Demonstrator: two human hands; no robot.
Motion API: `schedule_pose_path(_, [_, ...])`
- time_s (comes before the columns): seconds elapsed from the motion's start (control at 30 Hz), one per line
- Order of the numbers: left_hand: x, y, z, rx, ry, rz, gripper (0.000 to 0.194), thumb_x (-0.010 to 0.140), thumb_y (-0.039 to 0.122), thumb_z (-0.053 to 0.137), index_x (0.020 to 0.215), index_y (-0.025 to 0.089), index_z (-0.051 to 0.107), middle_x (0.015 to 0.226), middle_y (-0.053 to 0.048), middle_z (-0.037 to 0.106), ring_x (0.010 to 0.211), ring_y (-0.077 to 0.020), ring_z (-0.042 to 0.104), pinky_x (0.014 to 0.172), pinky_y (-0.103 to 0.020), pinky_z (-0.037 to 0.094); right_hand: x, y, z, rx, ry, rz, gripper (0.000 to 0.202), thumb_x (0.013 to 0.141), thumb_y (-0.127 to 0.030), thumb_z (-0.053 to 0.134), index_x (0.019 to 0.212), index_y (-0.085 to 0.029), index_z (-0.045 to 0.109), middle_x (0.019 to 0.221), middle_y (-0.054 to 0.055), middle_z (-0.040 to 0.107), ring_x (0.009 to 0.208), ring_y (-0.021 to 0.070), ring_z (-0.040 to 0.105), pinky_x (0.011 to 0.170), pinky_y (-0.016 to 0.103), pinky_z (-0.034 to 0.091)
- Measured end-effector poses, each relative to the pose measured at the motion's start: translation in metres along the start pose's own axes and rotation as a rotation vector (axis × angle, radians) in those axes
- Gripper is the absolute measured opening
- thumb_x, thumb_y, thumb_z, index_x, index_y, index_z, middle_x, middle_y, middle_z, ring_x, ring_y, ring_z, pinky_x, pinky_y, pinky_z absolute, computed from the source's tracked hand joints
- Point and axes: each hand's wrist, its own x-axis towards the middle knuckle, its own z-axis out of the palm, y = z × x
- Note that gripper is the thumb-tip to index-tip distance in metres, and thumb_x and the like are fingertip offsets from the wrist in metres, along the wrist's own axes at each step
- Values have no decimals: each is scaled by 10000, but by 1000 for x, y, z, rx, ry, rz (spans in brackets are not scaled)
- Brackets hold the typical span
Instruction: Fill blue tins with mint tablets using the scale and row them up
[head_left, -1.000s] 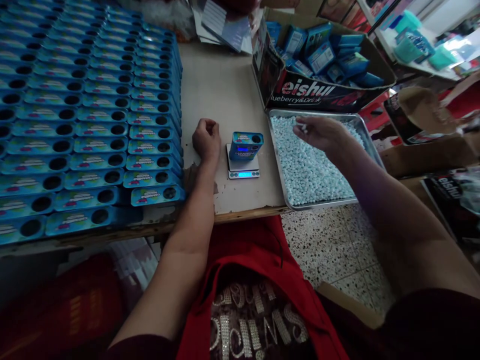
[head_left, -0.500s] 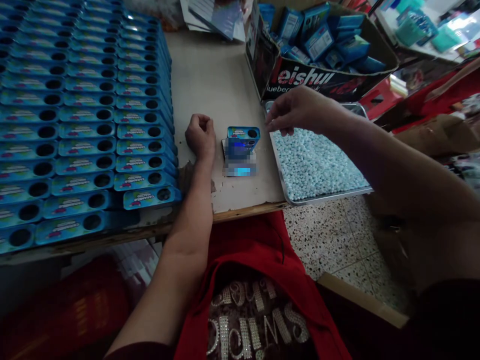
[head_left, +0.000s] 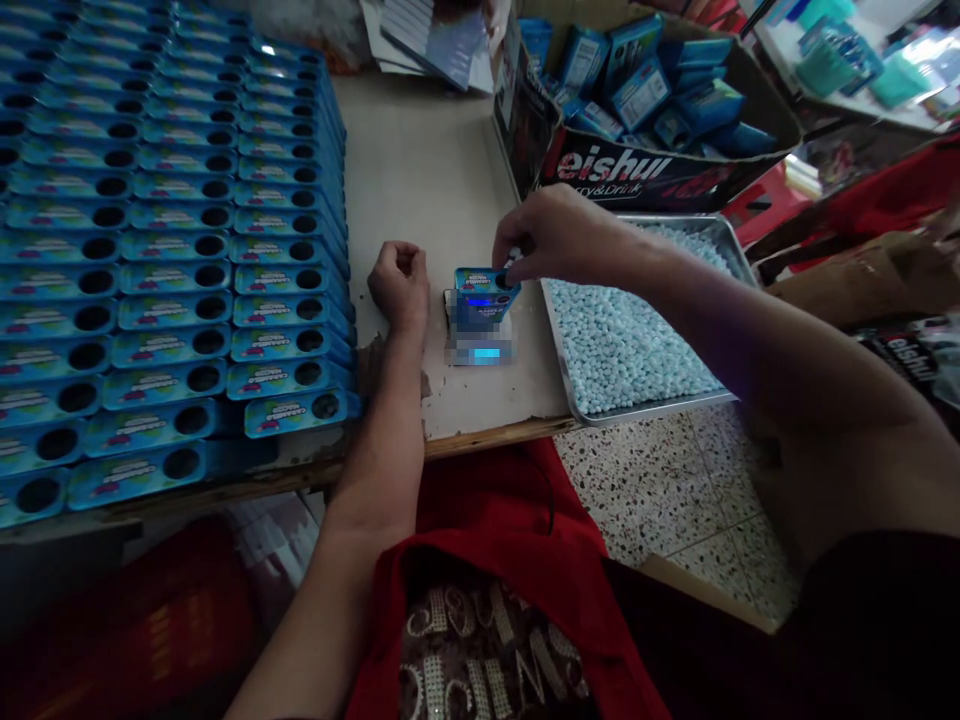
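Note:
My right hand (head_left: pixel 555 235) is pinched just above a small blue candy box (head_left: pixel 478 282), by the dark round hole in its top. Several pale candies (head_left: pixel 513 257) show between its fingertips. The box stands on what looks like a small digital scale (head_left: pixel 487 355) with a lit blue display, partly blurred out. To the left of it, my left hand (head_left: pixel 400 280) rests on the table, fingers curled into a loose fist with nothing visible in them. Beneath my right forearm lies a metal tray (head_left: pixel 559 350) full of pale blue candies (head_left: pixel 630 350).
Rows of blue boxes with round holes (head_left: pixel 172 280) cover the table's left side. An open carton (head_left: pixel 607 165) filled with more blue boxes stands behind the tray. Papers (head_left: pixel 435 45) lie at the back. The wooden table edge (head_left: pixel 495 434) runs along the front.
My right hand has moved left from the near side of the tray to the hole in the box's top. My left hand stays curled in its place. The view has shifted slightly.

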Motion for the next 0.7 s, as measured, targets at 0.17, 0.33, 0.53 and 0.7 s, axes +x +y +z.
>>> schedule_pose_path(0.17, [-2,3,0,-28,-9,-11,105,976,288,774,975,252,674,920,-27,748,1000,-260,801,1094,-404,639,-2,-6,5,-70,7,-36,222,886,-67,861,1005,-240,932,914,40,836,847,217,712,813,355,523])
schedule_pose_path(0.33, [-4,8,1,-13,0,-36,80,966,268,757,961,257,677,907,-22,741,960,-251,784,1062,-383,633,-9,4,11,36,63,16,143,908,-165,905,1039,-214,939,914,52,833,918,239,749,837,356,522])
schedule_pose_path(0.53, [-4,9,1,-21,10,-14,117,940,215,798,951,247,686,870,-7,707,960,-246,776,1049,-363,618,-16,7,11,141,153,47,169,877,-157,965,1030,-228,949,957,48,850,889,243,742,854,386,544])
schedule_pose_path(0.7, [-2,8,-1,-6,-14,-29,118,949,193,789,954,249,685,887,-9,719,931,-244,773,1064,-380,622,-13,10,19,221,186,55,201,837,-140,993,1030,-182,953,837,40,805,814,221,716,778,364,522])
